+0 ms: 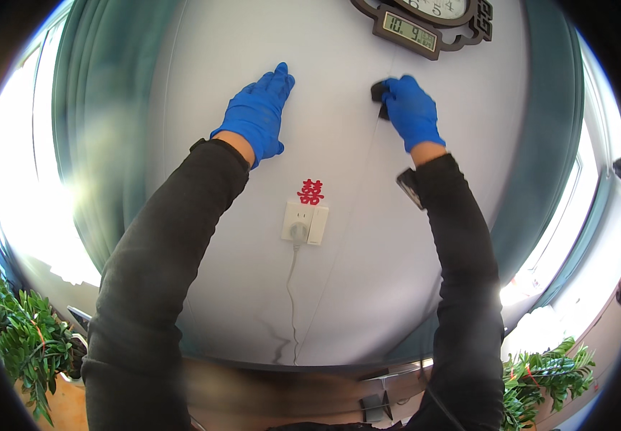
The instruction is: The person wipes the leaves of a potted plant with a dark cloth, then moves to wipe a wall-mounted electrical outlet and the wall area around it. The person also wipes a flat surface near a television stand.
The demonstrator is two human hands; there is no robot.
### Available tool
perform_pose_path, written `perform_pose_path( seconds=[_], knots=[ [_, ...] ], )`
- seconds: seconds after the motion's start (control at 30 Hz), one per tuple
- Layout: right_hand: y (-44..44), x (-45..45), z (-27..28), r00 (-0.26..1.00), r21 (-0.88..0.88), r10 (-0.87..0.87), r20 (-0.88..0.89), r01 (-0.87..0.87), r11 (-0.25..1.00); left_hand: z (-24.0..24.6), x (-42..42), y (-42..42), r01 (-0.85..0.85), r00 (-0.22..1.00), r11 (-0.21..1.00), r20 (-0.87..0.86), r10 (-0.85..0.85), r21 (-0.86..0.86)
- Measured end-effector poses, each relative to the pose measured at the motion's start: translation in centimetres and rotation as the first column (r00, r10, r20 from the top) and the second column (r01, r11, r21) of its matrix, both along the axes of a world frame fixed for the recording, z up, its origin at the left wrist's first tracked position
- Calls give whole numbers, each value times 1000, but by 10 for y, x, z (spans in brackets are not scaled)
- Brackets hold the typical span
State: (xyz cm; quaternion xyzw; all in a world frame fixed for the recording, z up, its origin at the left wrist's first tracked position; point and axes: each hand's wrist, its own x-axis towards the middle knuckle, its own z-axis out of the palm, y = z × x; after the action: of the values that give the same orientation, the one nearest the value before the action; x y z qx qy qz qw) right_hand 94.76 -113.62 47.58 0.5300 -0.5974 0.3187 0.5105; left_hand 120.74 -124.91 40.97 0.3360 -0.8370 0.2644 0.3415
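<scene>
My left hand, in a blue glove, lies flat against a pale wall. Its fingers stretch up the wall, the thumb stands apart, and it holds nothing. Higher on the right, my right hand, also gloved in blue, grips a small black object against the wall beside a thin vertical seam. The glove covers much of that object, so its kind is unclear. Above my right hand hangs a dark-framed wall clock with a digital display panel under its dial.
A wall socket below the hands carries a plug with a pale cord. Over it sits a red paper-cut character. Green curtains flank the wall, and leafy plants stand at both lower sides.
</scene>
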Motion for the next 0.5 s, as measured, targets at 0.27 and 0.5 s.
perform_pose_path(
  seconds=[0.27, 0.5],
  knots=[
    [-8, 6, 19, 996, -30, -84, 40, 86, 996, 0, 0, 0, 5, 1000, 1000, 6, -5, 7],
    [10, -22, -27, 996, 125, 85, 33, -89, 988, 1, 2, 0, 1, 1000, 1000, 16, -1, 17]
  ],
)
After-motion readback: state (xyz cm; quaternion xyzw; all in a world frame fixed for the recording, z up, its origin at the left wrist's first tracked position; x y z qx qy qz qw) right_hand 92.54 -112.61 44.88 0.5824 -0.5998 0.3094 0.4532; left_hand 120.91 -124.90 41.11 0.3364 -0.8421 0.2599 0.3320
